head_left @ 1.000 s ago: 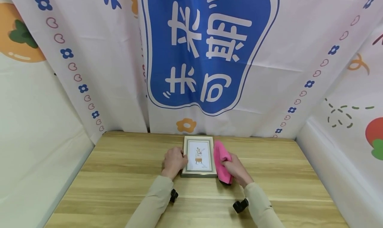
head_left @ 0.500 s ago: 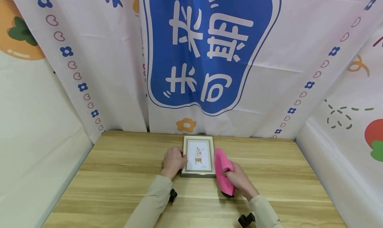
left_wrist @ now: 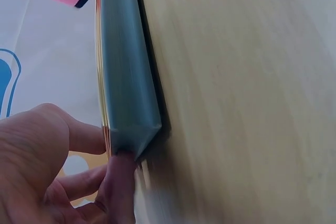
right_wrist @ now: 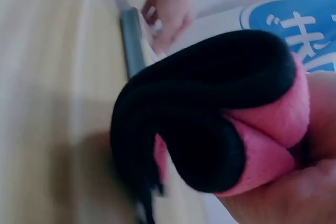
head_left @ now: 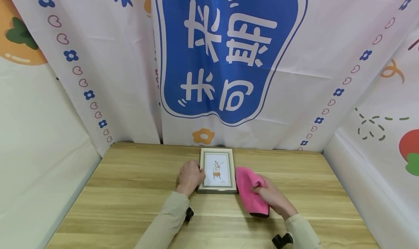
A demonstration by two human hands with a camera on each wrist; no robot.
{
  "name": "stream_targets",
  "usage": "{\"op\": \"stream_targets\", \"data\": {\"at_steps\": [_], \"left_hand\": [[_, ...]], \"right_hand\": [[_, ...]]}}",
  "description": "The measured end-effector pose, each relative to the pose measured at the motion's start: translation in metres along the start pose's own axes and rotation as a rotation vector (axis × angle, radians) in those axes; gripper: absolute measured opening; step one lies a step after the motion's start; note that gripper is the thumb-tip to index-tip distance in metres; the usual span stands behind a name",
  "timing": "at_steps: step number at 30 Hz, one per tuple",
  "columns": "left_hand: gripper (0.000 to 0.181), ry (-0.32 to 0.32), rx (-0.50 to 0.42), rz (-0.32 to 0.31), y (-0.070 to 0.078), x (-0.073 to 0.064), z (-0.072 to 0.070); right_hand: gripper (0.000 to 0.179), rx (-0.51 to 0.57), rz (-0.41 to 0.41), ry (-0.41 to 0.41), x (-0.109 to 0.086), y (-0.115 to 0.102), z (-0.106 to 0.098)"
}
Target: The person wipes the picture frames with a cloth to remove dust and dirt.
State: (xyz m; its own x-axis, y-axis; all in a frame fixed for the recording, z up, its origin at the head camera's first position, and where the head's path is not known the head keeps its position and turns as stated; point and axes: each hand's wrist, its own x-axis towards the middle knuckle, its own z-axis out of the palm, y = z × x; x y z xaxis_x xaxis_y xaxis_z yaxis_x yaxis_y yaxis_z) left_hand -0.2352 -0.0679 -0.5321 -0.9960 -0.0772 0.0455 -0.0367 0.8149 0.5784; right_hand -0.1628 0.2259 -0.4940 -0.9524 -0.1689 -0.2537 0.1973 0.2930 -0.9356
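a small booth-like enclosure, shown by the printed curtain (head_left: pixel 294 89) and pale side sheets (head_left: pixel 36 132) around a wood-grain table (head_left: pixel 140 176).

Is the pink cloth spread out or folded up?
Folded up: the right hand grips the pink cloth in a bunch, and the right wrist view shows its black edge curving in loops.

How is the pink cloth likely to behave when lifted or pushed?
The pink cloth is probably floppy, since its black edging bends into folded loops. Pushed, it would likely crumple rather than stay flat, as it already bunches in the right grip. Its fuzzy-looking surface suggests it isn't very slippery.
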Motion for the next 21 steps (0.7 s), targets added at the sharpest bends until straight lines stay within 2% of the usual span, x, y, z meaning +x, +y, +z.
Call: {"op": "stream_targets", "data": {"at_steps": [5, 12, 16, 21], "left_hand": [[0.03, 0.004, 0.002, -0.01, 0.001, 0.0, 0.003], [0.025, 0.0, 0.001, -0.029, 0.0, -0.002, 0.005], [0.021, -0.008, 0.011, -0.026, 0.001, -0.002, 0.005], [0.015, 0.01, 0.003, -0.032, 0.001, -0.003, 0.002]], "right_hand": [[0.053, -0.049, -0.059, 0.094, 0.026, -0.013, -0.012], [0.017, -0.164, -0.065, 0.286, 0.068, -0.017, -0.011], [0.009, -0.148, -0.086, 0.377, 0.087, -0.013, -0.004], [0.01, -0.098, -0.114, 0.398, 0.108, -0.006, 0.009]]}}
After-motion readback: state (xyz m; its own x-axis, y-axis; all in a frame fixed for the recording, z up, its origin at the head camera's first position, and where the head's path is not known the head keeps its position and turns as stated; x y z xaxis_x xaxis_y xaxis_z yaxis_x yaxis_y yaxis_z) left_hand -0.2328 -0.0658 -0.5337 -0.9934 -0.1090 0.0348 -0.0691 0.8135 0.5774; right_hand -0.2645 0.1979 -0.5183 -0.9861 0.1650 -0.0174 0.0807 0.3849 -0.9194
